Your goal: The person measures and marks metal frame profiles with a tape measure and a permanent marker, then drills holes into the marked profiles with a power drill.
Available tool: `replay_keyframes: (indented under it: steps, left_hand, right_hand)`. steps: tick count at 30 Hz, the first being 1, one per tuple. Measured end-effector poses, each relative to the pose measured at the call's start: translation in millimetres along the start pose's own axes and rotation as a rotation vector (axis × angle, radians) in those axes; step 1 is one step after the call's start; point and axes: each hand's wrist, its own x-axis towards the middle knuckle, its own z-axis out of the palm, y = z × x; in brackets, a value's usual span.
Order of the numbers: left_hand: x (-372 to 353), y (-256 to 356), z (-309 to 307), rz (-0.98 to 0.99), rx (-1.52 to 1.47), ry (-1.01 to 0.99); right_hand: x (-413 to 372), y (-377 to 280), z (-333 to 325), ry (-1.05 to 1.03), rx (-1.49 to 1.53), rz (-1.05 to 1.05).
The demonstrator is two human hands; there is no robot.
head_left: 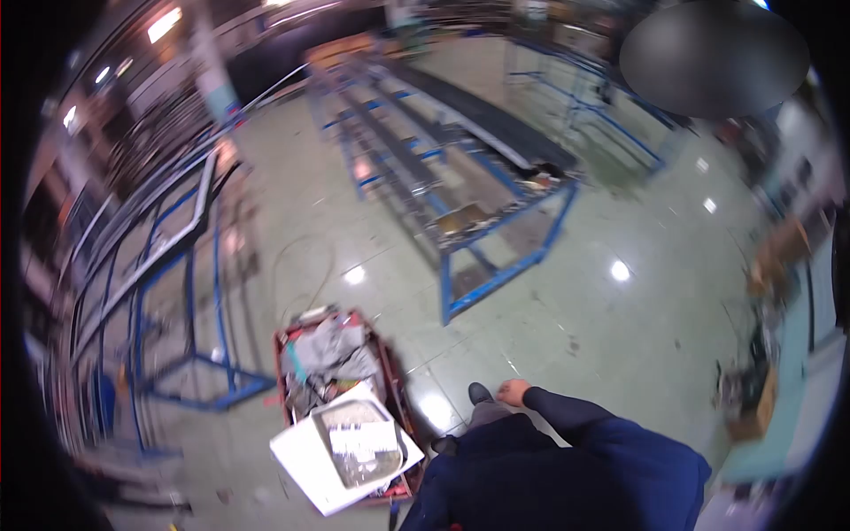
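My right hand hangs from a dark blue sleeve, low in the view, near my shoe. It looks small and slightly blurred; whether its fingers are curled or apart, and whether anything is in them, cannot be made out. Out of sight is my left hand. To the left of my body stands a red cart piled with grey cloth. Across its near end lies a white board or box piece, tilted, with a tray-like container on it.
A long blue-framed workbench holds dark metal profiles. Another blue rack with long bars stands left, and a blue frame at the upper right. Cardboard boxes line the right side. A blurred oval covers the upper right.
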Motion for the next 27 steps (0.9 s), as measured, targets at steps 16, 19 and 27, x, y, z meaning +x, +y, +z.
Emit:
replay_keyframes:
  steps: [16, 19, 27]
  left_hand:
    - [-54.4, 6.5, -39.3, -0.371, -1.014, 0.352]
    - [-60.3, -4.2, -37.3, -0.349, -1.025, 0.362]
    - [-80.7, -14.5, -50.4, -0.374, -0.974, 0.358]
  right_hand:
    - [32.4, 38.2, -16.3, -0.111, 0.388, 0.04]
    - [36.8, 27.7, -15.4, -0.124, 0.384, 0.008]
    - [34.7, 0.2, -23.2, -0.136, 0.335, -0.014]
